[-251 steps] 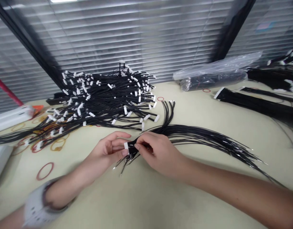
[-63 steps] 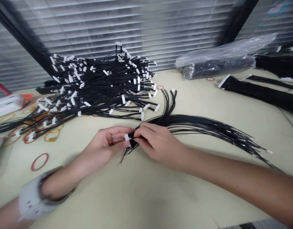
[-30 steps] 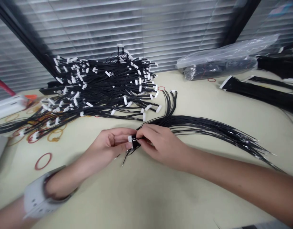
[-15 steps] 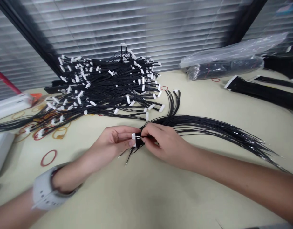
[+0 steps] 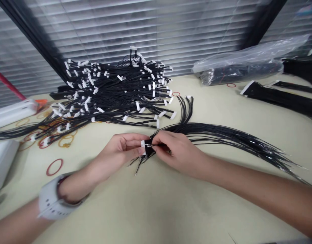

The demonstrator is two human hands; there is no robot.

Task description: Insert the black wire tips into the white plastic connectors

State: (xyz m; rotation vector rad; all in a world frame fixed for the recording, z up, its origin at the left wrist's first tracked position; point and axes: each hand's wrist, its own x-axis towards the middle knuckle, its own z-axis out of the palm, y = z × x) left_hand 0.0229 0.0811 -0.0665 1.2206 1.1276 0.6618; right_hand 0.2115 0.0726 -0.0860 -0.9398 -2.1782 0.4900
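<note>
Between the thumb and fingers of my left hand (image 5: 121,150) is a small white connector (image 5: 143,147). My right hand (image 5: 175,149) is closed in a pinch on a thin black wire (image 5: 152,145), whose bare metal end lies close to the connector's face; whether it enters a slot I cannot tell. A bundle of loose black wires (image 5: 222,130) runs under and past my right hand, its metal-tipped ends fanned out to the right. A few more wire tips (image 5: 137,167) stick out below my left fingertips.
A large heap of black cables with white connectors (image 5: 115,88) lies behind my hands. Red and yellow rubber bands (image 5: 54,167) are scattered at left. A clear plastic bag (image 5: 242,69) and black cable bundles (image 5: 280,100) lie at the back right, before window blinds (image 5: 181,30).
The whole view has shifted slightly. Both hands keep their grips, and the wire's metal tip shows a little more clearly beside the connector.
</note>
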